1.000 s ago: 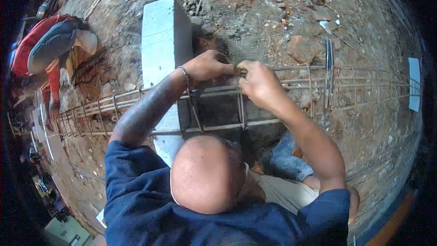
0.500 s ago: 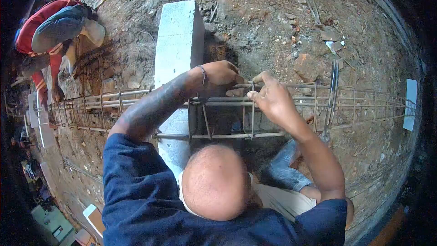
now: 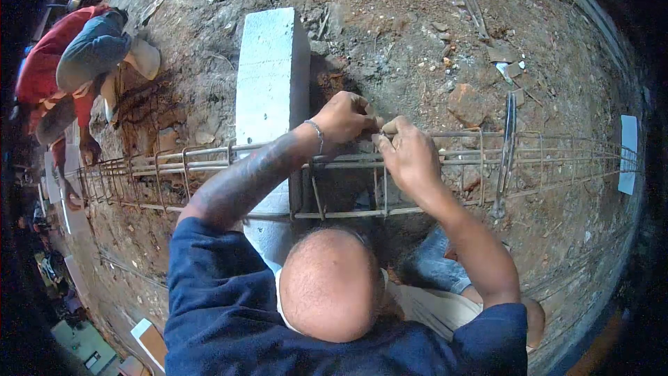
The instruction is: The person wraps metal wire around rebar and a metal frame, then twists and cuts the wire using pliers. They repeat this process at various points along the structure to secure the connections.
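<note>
A long cage of thin steel reinforcing bars (image 3: 348,214) runs across the view in front of me, resting over a pale block (image 3: 270,83). My left hand (image 3: 346,117) is above the far top bar, its fingers curled into a pinch. Close beside it, my right hand (image 3: 410,153) pinches with thumb and forefinger where a square stirrup (image 3: 385,193) meets that bar. The fingertips of both hands nearly meet there. Whatever lies between them is too small to make out. A long-handled metal tool, like pincers (image 3: 509,146), hangs across the cage to the right.
At the far left, a person in red (image 3: 59,63) bends down with hands near the cage's end. White flat pieces lie under both ends, one a white board (image 3: 627,153) at right. Stones (image 3: 467,103) and rubble litter the dirt ground.
My left hand has shifted slightly right, toward my right hand. The right forefinger, raised before, has come down to the thumb. The person in red has moved a little left.
</note>
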A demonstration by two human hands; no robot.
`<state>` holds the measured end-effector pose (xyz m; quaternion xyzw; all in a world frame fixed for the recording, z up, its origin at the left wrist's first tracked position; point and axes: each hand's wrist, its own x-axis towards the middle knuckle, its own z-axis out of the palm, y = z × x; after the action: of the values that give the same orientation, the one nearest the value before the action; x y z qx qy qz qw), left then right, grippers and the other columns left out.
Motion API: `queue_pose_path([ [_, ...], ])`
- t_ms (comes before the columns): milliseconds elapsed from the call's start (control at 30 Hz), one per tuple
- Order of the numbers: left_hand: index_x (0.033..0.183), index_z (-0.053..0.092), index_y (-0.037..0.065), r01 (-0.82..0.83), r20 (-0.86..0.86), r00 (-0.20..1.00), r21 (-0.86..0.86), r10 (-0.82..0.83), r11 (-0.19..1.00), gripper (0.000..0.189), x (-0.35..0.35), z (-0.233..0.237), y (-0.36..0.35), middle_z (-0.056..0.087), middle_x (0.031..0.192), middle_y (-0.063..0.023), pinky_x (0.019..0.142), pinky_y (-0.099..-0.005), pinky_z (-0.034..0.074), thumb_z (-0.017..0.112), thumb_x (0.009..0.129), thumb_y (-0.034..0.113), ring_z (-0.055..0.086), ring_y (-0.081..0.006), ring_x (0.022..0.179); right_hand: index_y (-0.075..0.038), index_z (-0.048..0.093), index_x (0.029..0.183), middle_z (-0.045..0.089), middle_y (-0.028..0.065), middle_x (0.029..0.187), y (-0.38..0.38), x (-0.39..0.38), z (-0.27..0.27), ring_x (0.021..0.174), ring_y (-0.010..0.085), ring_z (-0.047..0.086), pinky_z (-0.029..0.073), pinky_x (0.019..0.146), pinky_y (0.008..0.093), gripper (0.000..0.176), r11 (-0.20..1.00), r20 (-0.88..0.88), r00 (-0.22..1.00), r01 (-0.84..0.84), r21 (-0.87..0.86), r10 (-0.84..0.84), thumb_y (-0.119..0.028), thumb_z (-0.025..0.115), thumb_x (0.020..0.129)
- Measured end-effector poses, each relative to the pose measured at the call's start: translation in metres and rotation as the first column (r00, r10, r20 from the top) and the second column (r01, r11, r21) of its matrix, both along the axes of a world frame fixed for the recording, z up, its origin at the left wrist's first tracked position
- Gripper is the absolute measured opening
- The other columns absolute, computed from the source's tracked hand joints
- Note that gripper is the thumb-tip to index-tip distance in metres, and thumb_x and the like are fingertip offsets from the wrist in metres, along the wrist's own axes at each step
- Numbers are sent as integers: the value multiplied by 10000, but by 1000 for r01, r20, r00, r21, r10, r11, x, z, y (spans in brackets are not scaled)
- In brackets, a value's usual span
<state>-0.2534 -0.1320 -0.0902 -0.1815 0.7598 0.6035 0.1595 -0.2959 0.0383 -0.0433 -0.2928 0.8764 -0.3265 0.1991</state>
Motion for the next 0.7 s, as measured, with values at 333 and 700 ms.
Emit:
queue_pose_path([
  [333,821,631,10,-99,-408,913,-272,-21,957,210,18,34,17,586,710,-152,676,-398,443,664,801,217,598,-283,698,-10,585,904,617,228,734,2,-14,16,746,403,615,482,670,462,224,992,83,988,-127,-14,128,-201,622,794],
  [700,801,601,-17,-34,-228,974,-222,-18,974,321,11,38,12,579,724,-119,673,-340,429,694,789,289,524,-165,714,-16,629,764,614,208,721,0,-40,37,708,384,603,484,662,439,217,805,88,844,-531,266,529,-226,573,767],
])
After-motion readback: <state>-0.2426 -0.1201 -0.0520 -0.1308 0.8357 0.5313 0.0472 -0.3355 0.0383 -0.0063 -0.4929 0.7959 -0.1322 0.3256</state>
